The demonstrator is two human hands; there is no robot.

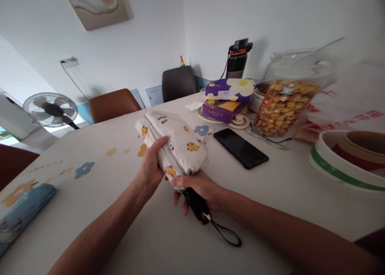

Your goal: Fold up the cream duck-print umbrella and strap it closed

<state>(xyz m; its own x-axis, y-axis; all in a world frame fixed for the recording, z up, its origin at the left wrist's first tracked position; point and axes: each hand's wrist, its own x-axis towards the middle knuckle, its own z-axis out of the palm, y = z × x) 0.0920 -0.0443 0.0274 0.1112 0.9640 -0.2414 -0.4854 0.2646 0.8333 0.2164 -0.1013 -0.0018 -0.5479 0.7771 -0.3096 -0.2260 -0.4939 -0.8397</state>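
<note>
A folded white umbrella (177, 140) printed with yellow ducks is held just above the white table (282, 178), its tip pointing away from me. My left hand (152, 166) wraps around the folded canopy from the left side. My right hand (200, 188) is closed around the black handle (198, 206) at the near end. A black wrist strap (227, 233) trails from the handle onto the table.
A black phone (240, 147) lies right of the umbrella. Behind it are purple boxes (227, 100), a clear jar of snacks (285, 102), a black bottle (237, 60) and stacked bowls (349, 156). A blue folded umbrella (24, 210) lies at the left edge. Chairs (112, 103) and a fan (50, 108) stand beyond.
</note>
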